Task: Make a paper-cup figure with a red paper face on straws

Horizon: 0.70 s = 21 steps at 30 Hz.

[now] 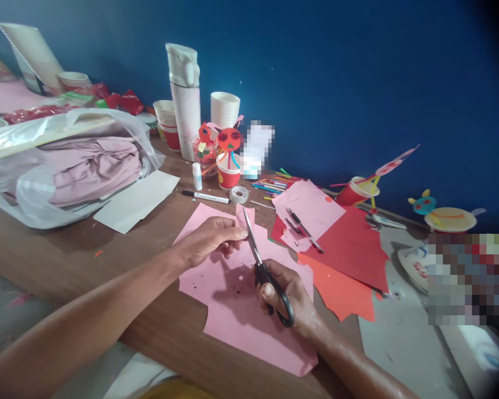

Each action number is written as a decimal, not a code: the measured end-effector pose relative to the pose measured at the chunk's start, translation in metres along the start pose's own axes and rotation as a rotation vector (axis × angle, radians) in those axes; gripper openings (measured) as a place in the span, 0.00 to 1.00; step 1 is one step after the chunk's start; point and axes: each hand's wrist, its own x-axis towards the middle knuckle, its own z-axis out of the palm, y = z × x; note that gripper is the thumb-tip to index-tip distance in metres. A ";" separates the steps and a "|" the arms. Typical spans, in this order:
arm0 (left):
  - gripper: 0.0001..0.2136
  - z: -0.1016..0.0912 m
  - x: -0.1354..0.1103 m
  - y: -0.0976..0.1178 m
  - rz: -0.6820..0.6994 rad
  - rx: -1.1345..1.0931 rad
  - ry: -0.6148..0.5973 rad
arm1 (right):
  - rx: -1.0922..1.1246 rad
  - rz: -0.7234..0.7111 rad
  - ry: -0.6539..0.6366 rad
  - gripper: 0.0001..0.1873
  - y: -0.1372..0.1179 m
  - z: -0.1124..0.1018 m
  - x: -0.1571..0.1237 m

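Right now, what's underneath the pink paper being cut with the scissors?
The pink paper lies on a brown wooden table, whose surface shows past its edges. What lies directly beneath the sheet is covered and cannot be seen.

Left hand (210,242) pinching, right hand (283,293) curled closed

A white thermos flask (185,100) is standing near the back of the wooden table (66,249), beside a stack of paper cups (225,109). A clear plastic bag (62,172) is bulging with pink cloth at the left, coloured pencils (270,185) are lying at the back, and red paper sheets (345,249) are spreading across the right.
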 end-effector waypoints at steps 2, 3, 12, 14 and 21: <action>0.09 0.002 0.000 -0.001 -0.006 -0.022 0.006 | 0.002 -0.011 0.004 0.23 0.000 0.000 0.000; 0.08 0.002 0.001 -0.001 -0.013 -0.032 0.012 | 0.002 -0.014 0.006 0.23 0.001 0.000 0.000; 0.05 0.001 0.001 -0.001 0.021 -0.011 0.043 | -0.008 0.013 0.023 0.23 -0.001 0.001 0.000; 0.04 0.001 0.000 0.000 0.026 -0.003 0.032 | -0.010 0.020 0.014 0.23 -0.002 0.001 0.000; 0.03 -0.002 0.001 0.002 -0.010 -0.018 -0.010 | -0.039 0.003 -0.046 0.22 -0.003 -0.001 -0.001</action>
